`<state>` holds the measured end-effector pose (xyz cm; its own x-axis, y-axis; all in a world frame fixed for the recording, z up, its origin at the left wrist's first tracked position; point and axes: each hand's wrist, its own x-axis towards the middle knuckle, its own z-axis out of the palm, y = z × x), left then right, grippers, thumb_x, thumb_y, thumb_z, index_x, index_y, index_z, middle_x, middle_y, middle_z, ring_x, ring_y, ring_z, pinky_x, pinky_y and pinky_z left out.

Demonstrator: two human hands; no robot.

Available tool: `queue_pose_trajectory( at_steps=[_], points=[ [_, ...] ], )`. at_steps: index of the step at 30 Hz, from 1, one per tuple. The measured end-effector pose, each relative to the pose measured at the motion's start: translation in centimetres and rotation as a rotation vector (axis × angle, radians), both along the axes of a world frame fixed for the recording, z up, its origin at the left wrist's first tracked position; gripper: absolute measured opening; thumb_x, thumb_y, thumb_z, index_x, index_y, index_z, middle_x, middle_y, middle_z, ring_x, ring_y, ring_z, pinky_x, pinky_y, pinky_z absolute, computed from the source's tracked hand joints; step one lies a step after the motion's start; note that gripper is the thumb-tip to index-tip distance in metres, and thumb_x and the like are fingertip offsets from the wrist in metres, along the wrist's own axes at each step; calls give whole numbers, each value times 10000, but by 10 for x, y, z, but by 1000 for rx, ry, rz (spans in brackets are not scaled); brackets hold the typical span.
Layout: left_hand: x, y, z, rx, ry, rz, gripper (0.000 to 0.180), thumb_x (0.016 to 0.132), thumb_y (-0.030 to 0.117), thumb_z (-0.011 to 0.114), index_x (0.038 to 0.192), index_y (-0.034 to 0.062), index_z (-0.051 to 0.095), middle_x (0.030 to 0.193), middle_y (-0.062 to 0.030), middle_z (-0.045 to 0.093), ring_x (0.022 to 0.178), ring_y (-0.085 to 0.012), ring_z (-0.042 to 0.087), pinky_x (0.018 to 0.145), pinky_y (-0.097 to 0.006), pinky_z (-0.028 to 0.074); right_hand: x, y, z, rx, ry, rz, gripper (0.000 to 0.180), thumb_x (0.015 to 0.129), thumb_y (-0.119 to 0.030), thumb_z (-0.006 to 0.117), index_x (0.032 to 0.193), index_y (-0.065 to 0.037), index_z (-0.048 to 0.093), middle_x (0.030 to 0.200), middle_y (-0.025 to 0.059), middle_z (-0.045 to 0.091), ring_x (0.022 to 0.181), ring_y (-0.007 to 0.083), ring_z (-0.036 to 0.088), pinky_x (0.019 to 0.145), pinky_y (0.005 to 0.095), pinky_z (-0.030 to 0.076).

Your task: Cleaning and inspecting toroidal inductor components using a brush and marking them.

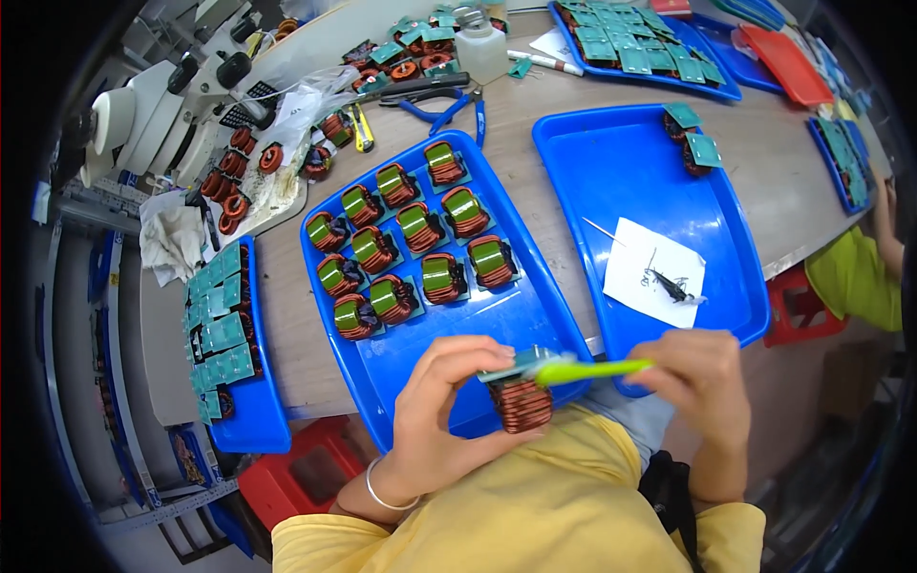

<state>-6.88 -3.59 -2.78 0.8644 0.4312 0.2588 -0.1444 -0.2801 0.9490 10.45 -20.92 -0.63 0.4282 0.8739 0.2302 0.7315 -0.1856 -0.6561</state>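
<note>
Just in front of my chest, my left hand grips a copper-wound coil with a teal circuit board on top. Its thumb is below and its fingers are at the board's edge. My right hand pinches the handle of a lime-green toothbrush. The brush head, blurred, meets the board's right side. Beyond my left hand is a blue tray where several coils with green-banded tops stand in rows. Nearest my right hand lies another blue tray.
The right tray holds a white paper with a small black object, plus two board-topped coils. A third tray of boards is at left. Blue pliers, a yellow cutter and a bottle lie behind. Another person's sleeve shows at right.
</note>
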Motion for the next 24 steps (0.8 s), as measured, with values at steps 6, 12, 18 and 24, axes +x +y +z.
queue_pose_trajectory(
  at_steps=[6, 12, 18, 24],
  points=[
    [0, 5, -4, -278, -55, -133, 643, 590, -22, 792, 1120, 3, 428, 1119, -139, 439, 1051, -208, 497, 892, -314, 454, 3, -12, -1, 85, 338, -283, 164, 760, -132, 620, 703, 20, 633, 595, 66, 577, 498, 96, 501, 450, 214, 331],
    [3, 1, 3, -583, -31, -173, 677, 599, -14, 785, 1178, -18, 435, 1124, -119, 424, 1068, -202, 459, 906, -313, 416, -13, -8, -5, 180, 565, -192, 170, 763, -145, 618, 696, 11, 632, 571, 61, 555, 476, 96, 484, 436, 225, 321],
    [1, 1, -2, -473, -42, -251, 621, 617, 11, 777, 1162, -49, 484, 1146, -135, 447, 1101, -235, 458, 946, -337, 383, -16, 0, -10, 139, 266, -165, 72, 694, -60, 629, 655, -1, 614, 550, 79, 536, 459, 180, 515, 425, 263, 354],
    [-1, 10, -9, -311, -67, -187, 615, 578, -28, 778, 1125, -45, 498, 1147, -164, 488, 1119, -278, 468, 977, -382, 361, -13, 0, -15, 113, 207, -279, 111, 737, -50, 593, 640, 4, 603, 567, 92, 557, 466, 144, 510, 434, 256, 362]
  ],
)
